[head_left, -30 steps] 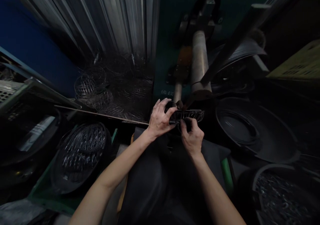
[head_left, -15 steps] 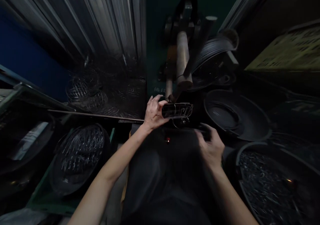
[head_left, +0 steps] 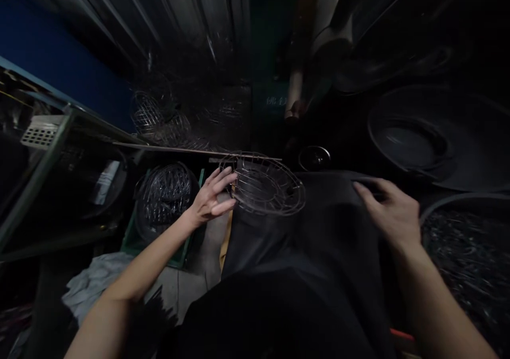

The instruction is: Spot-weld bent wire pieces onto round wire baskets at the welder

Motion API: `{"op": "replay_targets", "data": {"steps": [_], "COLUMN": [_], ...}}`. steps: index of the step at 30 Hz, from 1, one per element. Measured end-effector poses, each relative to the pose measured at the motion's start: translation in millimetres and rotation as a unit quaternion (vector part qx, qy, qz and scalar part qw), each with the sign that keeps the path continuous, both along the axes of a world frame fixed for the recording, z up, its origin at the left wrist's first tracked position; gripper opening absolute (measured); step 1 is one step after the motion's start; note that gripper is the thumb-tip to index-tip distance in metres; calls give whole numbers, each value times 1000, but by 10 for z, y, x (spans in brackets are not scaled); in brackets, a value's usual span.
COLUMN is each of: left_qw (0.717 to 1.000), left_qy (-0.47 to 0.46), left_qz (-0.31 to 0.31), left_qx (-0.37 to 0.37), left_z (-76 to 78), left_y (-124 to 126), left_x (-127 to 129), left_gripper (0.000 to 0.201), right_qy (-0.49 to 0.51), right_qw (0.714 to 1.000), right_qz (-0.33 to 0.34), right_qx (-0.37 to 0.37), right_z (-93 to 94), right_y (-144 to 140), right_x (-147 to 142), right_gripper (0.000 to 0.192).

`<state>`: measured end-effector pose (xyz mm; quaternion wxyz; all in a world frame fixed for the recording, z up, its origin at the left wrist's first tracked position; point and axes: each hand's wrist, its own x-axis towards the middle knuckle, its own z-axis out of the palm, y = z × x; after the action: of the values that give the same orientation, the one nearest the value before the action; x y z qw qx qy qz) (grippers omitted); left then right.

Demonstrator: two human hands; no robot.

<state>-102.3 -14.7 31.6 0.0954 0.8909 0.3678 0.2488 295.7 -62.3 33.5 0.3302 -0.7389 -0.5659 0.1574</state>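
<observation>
My left hand (head_left: pixel 215 193) holds a round, shallow wire basket (head_left: pixel 274 207) by its left edge, the thumb and fingers round the rim. The basket lies tilted above the dark apron (head_left: pixel 319 226) over my lap. Off to the right, my right hand (head_left: pixel 392 210) hovers by the apron's edge, thumb and forefinger drawn together. Whatever may be between those fingertips is too dark to make out. Ahead of the basket is a machine's rod (head_left: pixel 294 96), with a small wire ring (head_left: pixel 314 158) below it.
At right stand a wide dark basin (head_left: pixel 470 136) and a tub of small metal parts (head_left: pixel 470 247). To the left, a green crate (head_left: pixel 175 261) bears a tub of wire pieces (head_left: pixel 165 197). More wire baskets (head_left: pixel 155 117) lie behind, near a pale cloth (head_left: pixel 93 279) lower down.
My left hand has drawn the wire basket away from the machine's rod, back and left, and turned it flatter. My right hand has moved rightward. The view has tipped downward.
</observation>
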Motion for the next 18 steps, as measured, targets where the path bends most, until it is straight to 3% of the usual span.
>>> {"op": "replay_targets", "data": {"steps": [4,7,9,11,13,15,16,18], "left_qw": [998,994,992,995,982,935,903,834], "left_qy": [36,-1,-12,-4,-30,-129,-193,-305], "left_qz": [30,20,33,81,185,309,334,304], "left_qx": [42,111,118,64,-23,-118,-189,-345], "left_z": [-311,-472,-531,-537,-487,-405,-361,-285], "left_y": [-266,-377,-427,-484,-542,-574,-574,-549], "left_x": [-456,-627,-684,-709,-700,-649,-610,-519], "left_gripper": [22,25,22,16,23,46,58,77], "right_qy": [18,50,79,105,145,204,237,289], "right_qw": [994,982,963,944,934,921,911,888], "right_qz": [93,137,161,167,150,110,87,48], "right_qx": [-56,-122,-199,-264,-292,-312,-325,-354], "right_z": [-309,-457,-516,-552,-567,-567,-562,-542], "right_y": [386,677,802,847,836,816,809,798], "right_x": [-299,-614,-801,-928,-983,-985,-978,-967], "right_gripper": [31,21,16,13,15,20,23,26]}}
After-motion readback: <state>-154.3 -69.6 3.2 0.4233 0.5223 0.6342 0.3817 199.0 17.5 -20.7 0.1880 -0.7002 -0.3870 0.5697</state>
